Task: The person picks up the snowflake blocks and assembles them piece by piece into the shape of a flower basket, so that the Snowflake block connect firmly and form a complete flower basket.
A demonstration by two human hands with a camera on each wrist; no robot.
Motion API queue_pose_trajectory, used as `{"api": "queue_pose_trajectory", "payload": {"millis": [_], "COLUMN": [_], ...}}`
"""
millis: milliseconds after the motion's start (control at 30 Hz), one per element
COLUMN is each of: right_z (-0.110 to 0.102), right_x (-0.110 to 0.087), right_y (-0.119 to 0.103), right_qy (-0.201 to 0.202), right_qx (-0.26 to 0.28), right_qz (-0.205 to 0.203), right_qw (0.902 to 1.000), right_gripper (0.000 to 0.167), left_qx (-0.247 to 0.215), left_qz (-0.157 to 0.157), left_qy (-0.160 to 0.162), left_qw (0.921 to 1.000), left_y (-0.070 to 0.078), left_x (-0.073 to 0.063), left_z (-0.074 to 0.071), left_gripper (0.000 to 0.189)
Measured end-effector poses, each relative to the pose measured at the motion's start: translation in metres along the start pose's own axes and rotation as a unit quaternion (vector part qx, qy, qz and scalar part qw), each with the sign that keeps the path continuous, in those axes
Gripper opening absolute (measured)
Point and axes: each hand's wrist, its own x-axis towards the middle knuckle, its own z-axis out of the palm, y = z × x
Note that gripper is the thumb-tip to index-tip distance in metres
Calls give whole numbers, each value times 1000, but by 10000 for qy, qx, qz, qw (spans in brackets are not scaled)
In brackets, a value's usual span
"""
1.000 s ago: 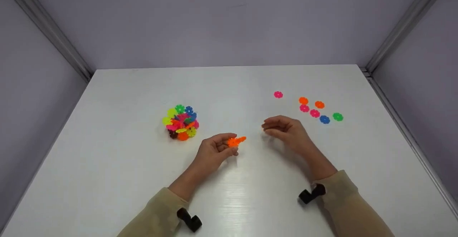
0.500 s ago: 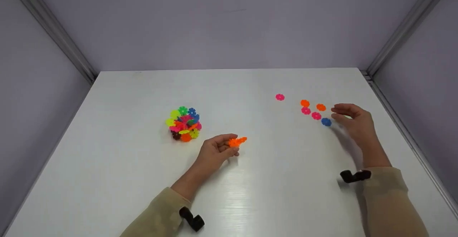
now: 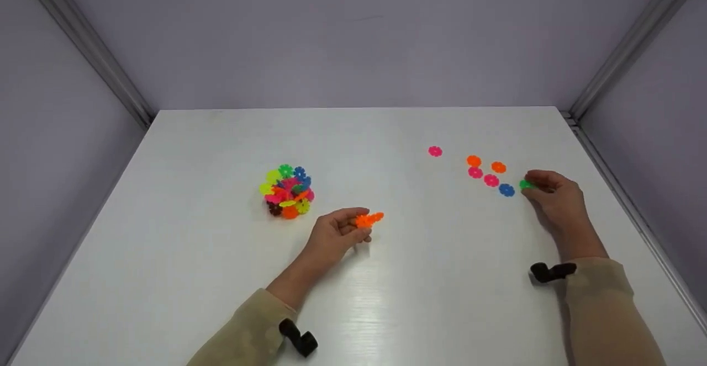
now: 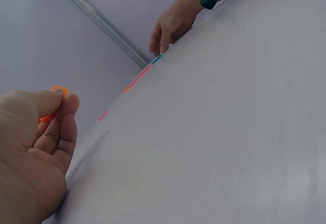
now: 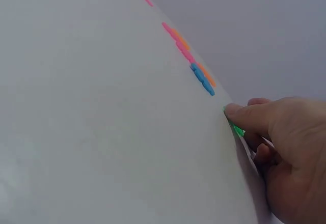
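Note:
In the head view my left hand (image 3: pixel 338 234) pinches joined orange flower-shaped discs (image 3: pixel 368 220) between thumb and fingers, above the middle of the table. Parts of them show behind the thumb in the left wrist view. Far to the right, my right hand (image 3: pixel 559 197) has thumb and fingers on a green flower-shaped disc (image 3: pixel 526 184) at the table top. In the right wrist view the thumb partly covers this green disc (image 5: pixel 238 130). Just left of it lies a blue disc (image 3: pixel 506 190).
Two orange discs (image 3: pixel 474 160) and two pink discs (image 3: pixel 491 180) lie near the blue one. Another pink disc (image 3: pixel 435 151) lies farther left. A colourful cluster of joined discs (image 3: pixel 288 192) stands left of my left hand. Walls (image 3: pixel 353 40) border the white table (image 3: pixel 182 200).
My right hand has moved from near the left hand out to the right and now takes the green disc between its fingers. The left hand stays nearly still with the orange discs.

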Motion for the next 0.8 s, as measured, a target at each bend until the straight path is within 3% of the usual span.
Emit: {"api": "queue_pose_trajectory", "payload": {"millis": [267, 567, 667, 800], "right_z": [0, 1, 7, 33], "right_x": [2, -6, -13, -27], "right_y": [3, -10, -25, -55], "right_qy": [-115, -122, -249, -595], "right_qx": [-337, -280, -37, 449], "right_qz": [-258, -176, -417, -1090], "right_qw": [9990, 9994, 9988, 9912], "right_gripper": [47, 43, 46, 39], "left_qx": [18, -52, -59, -86], "left_qz": [84, 113, 148, 89], "left_qy": [-13, -38, -47, -59], "left_qw": [10000, 9999, 9999, 9999], "left_y": [2, 2, 3, 4], "left_x": [-2, -1, -1, -2], "left_z": [1, 2, 3, 3], "left_gripper": [44, 43, 44, 43]}}
